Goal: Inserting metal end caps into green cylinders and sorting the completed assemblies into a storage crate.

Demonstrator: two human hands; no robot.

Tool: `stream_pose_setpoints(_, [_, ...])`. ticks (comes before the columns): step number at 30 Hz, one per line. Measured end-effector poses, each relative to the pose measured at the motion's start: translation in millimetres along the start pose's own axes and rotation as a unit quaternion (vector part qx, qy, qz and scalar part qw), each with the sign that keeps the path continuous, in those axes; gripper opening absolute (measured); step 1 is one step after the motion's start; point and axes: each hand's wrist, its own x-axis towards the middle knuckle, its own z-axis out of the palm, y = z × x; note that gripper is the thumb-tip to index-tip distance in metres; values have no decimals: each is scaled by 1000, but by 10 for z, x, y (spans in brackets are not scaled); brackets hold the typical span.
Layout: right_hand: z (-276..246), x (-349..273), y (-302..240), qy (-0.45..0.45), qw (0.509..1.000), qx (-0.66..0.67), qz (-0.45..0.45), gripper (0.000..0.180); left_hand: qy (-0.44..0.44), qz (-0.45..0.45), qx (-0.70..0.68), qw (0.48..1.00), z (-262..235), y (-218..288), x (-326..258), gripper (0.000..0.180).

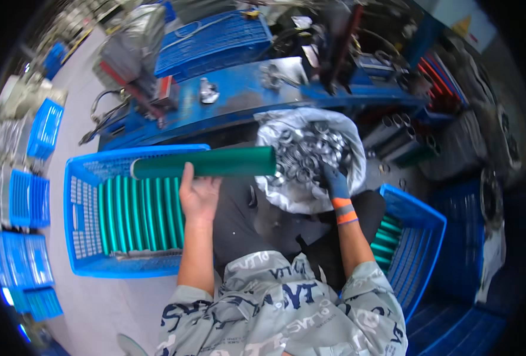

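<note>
A green tube (233, 162) lies level across my bare left hand (199, 193), whose thumb is up against it; its right end reaches to the rim of a white sack (292, 204). Many shiny metal rings (304, 148) fill the sack. My right hand (335, 181), in a dark glove with an orange cuff, reaches into the rings at the sack's right side. Its fingertips are hidden among them, so what it holds does not show. Below the held tube, a blue crate (126, 270) carries a row of similar green tubes (138, 216).
A second blue crate (426, 249) with green tubes stands at my right. Ahead runs a blue workbench (239, 89) bearing a blue basket (215, 44) and a small metal part (208, 91). Grey pipes (396, 139) lie beyond the sack. Blue crates (29, 196) line the far left.
</note>
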Motion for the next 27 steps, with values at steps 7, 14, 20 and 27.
stream_pose_setpoints(7, [-995, 23, 167, 119, 988, -10, -101, 45, 5, -38, -39, 998, 108, -560, 294, 45])
stream_pose_setpoints(14, [-757, -499, -69, 1, 999, 11, -49, 41, 5, -11, -23, 1000, -776, -647, 166, 41])
stream_pose_setpoints(20, [-317, -701, 659, -365, 794, -479, 81, 45, 57, 6, 9, 998, -1212, -797, 277, 41])
stream_pose_setpoints(27, [-400, 227, 3466, -565, 481, -669, 35, 49, 95, 17, 22, 995, -1268, -876, 472, 54])
